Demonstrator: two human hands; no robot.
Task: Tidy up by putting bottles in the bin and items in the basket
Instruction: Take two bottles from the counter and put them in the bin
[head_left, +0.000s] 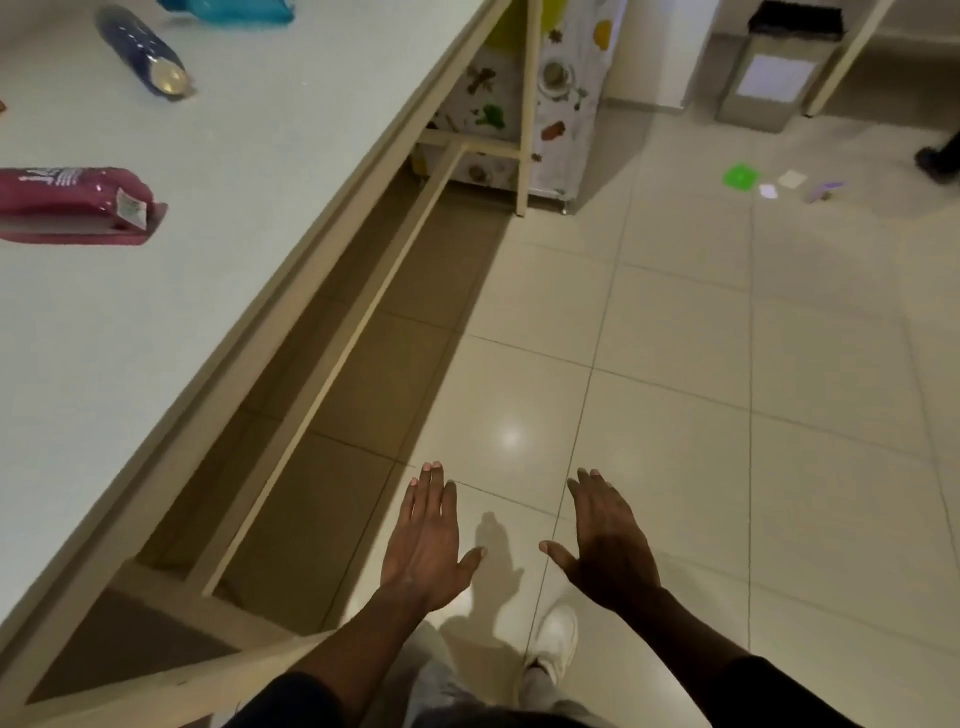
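Floor ahead: bare tiles (675, 322) lie open from both hands to the far bin (769, 78).
Left side: the bench (156, 291) edge and its frame rail (332, 374) block passage.
Far floor: small scattered scraps (740, 178) lie before the bin.
Bench top: open between the blue bottle (143, 49) and the pink pack (72, 205).

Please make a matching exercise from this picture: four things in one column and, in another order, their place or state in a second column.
Things:
1. dark blue bottle
2. bin
3. green square item
4. left hand

Places or states:
A. on the floor tiles, far right
B. lying on its side on the white table
C. open, holding nothing
D. standing by the far wall

Pairs: 1-B, 2-D, 3-A, 4-C
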